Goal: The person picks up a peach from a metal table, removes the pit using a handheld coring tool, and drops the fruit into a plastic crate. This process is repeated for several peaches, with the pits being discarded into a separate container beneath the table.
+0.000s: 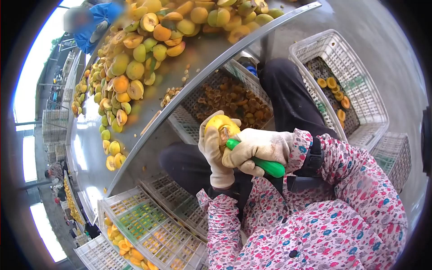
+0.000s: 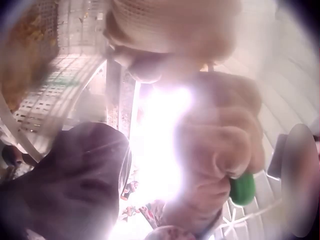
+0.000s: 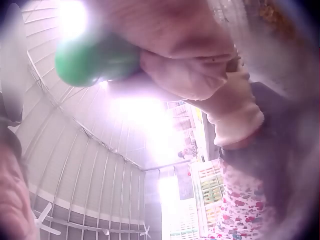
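Observation:
In the head view my gloved left hand (image 1: 210, 150) holds a yellow peach (image 1: 220, 121) with its cut face turned toward the other hand. My gloved right hand (image 1: 265, 146) grips a green-handled tool (image 1: 272, 168), whose short metal end meets the cut face. Most of that metal end is hidden by the fruit and fingers. The rounded butt of the green handle (image 2: 243, 189) sticks out below the right fist in the left wrist view. In the right wrist view the same handle (image 3: 82, 65) shows beside the curled fingers. Both hands are over the lap, close together.
A metal table (image 1: 180, 96) heaped with halved peaches (image 1: 135, 67) stands ahead. Under its edge is a crate (image 1: 180, 123) of brown scraps. The right-hand crate (image 1: 360, 65) holds several peach halves. More crates (image 1: 148, 216) stand at the left. Another person (image 1: 96, 27) is across the table.

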Motion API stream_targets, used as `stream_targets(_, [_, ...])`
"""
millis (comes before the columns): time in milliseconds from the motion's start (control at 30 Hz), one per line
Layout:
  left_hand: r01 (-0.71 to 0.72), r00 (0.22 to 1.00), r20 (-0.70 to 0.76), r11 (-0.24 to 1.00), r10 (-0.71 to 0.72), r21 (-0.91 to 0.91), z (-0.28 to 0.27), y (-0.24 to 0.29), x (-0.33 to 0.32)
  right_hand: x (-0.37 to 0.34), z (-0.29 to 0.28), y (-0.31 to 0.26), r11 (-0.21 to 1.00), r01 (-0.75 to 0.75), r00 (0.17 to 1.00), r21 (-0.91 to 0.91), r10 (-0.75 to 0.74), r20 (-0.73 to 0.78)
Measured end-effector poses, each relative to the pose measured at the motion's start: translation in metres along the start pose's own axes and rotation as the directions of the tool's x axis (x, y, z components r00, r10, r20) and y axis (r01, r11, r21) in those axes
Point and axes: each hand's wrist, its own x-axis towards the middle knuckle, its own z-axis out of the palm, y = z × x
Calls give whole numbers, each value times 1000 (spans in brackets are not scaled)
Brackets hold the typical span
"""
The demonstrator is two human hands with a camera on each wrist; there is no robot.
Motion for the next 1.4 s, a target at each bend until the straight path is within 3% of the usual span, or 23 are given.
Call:
stream_targets(33, [-48, 997, -61, 996, 53, 78, -1, -3, 2, 4, -3, 6, 995, 94, 995, 25, -94, -31])
stream_targets(100, [-63, 989, -122, 984, 83, 164, -4, -11, 3, 10, -4, 9, 997, 53, 997, -50, -55, -46])
stream_targets(167, [-233, 938, -126, 859, 322, 455, -11, -21, 6, 16, -1, 11, 998, 48, 989, 35, -43, -141])
stream_targets(200, [-243, 934, -126, 853, 334, 463, -16, -21, 8, 19, -1, 15, 991, 134, 983, 30, -129, -133])
stream_targets(267, [-103, 940, -332, 993, 79, -56, -27, -21, 12, 15, -3, 17, 975, 184, 971, 123, -160, -179])
stream_targets(367, [111, 937, -327, 993, -119, -44, -23, 20, 5, 21, -27, 33, 951, 217, 928, 219, -131, -348])
stream_targets(433, [90, 914, -395, 996, -89, -15, -19, 23, 9, 27, -51, 48, 950, 125, 898, 285, 13, -440])
stream_targets(533, [56, 843, -535, 998, -46, 3, 24, 19, 25, 33, -71, 73, 876, 100, 919, 472, 100, -380])
stream_targets(567, [64, 933, -354, 998, -67, -20, 46, 17, 29, 29, -66, 75, 885, 141, 922, 444, 46, -384])
stream_targets(600, [134, 991, 13, 991, -134, 1, 58, 22, 29, 31, -73, 83, 963, 269, 917, -9, -259, -303])
stream_targets(633, [147, 987, 57, 987, -151, 66, 82, 41, 24, 32, -82, 92, 800, 412, 867, -436, -491, -82])
stream_targets(667, [80, 994, 59, 983, -91, 164, 72, 41, 31, 34, -88, 93, 976, 166, 982, 144, -151, -112])
stream_targets(700, [11, 998, 50, 962, -25, 274, 47, 45, 40, 41, -88, 91, 744, -202, 977, 636, 197, 81])
stream_targets(767, [-66, 964, -208, 908, 165, 415, -21, 52, 58, 40, -75, 84, 781, -142, 978, 608, 205, -34])
stream_targets(800, [-169, 874, -272, 777, 402, 607, -55, 57, 66, 32, -62, 71, 799, -145, 969, 584, 234, -80])
stream_targets(900, [161, 755, -240, 182, 611, 970, -144, 119, 60, 29, -54, 63, 820, -179, 947, 544, 292, -130])
stream_targets(967, [414, 707, -320, -2, 631, 910, -212, 150, 63, 34, -56, 68, 868, -169, 906, 467, 324, -272])
stream_targets(1067, [551, 629, -469, 70, 620, 832, -310, 172, 68, 47, -64, 69, 846, -205, 825, 492, 420, -378])
stream_targets(1167, [692, 528, -613, 121, 588, 711, -348, 191, 84, 57, -81, 83, 886, -185, 786, 426, 393, -477])
stream_targets(1233, [707, 424, -705, 280, 568, 650, -374, 197, 99, 65, -77, 74, 893, -205, 762, 401, 402, -507])
stream_targets(1267, [743, 480, -656, 127, 583, 657, -389, 194, 102, 64, -73, 73, 890, -222, 733, 397, 421, -535])
stream_targets(1300, [751, 486, -673, 128, 557, 648, -386, 191, 103, 65, -71, 73, 882, -235, 711, 409, 442, -546])
stream_targets(1400, [657, 510, -716, 321, 477, 682, -354, 182, 109, 73, -70, 77, 912, -133, 777, 389, 340, -530])
